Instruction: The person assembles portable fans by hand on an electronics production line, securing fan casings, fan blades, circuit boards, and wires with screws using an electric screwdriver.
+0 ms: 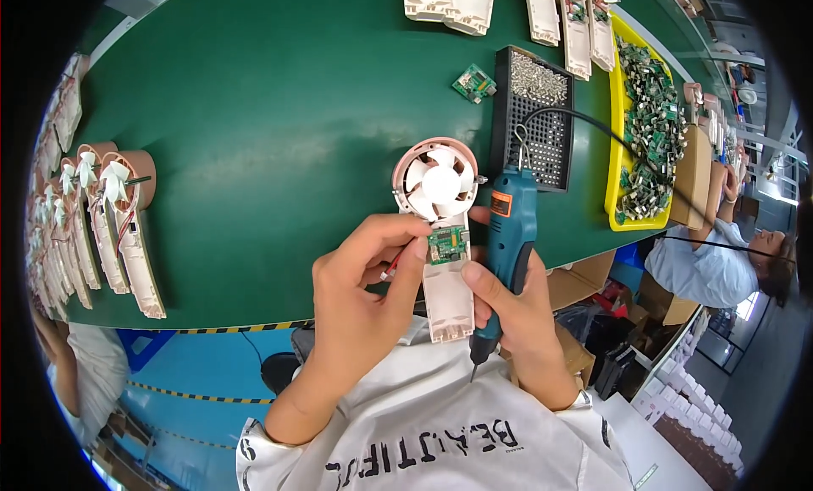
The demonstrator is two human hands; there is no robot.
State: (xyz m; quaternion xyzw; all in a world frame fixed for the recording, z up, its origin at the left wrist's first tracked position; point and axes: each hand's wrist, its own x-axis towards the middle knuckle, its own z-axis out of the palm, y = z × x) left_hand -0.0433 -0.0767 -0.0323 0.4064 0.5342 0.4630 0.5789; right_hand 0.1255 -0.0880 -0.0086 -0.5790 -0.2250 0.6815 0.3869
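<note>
My left hand [362, 279] pinches the left edge of a small green circuit board [447, 245] between thumb and fingertips. That board lies over the pale handle of a small fan housing [448, 300], just below its round pink rim and white fan blades [440, 183]. A thin red wire with a white plug [388, 274] hangs by my left fingers. In my right hand [527, 317] is a blue electric screwdriver [512, 224], its bit pointing down toward my body. The right thumb also presses the housing's right edge; the other right fingers are partly hidden behind screwdriver and housing.
A black tray of screws [539, 76] stands beyond the screwdriver, with a loose circuit board [474, 84] beside it. A yellow bin [616, 152] holds many boards at right. Fan housings [127, 203] line the left; more shells [449, 4] lie at the far edge. A black cable [593, 123] crosses rightward.
</note>
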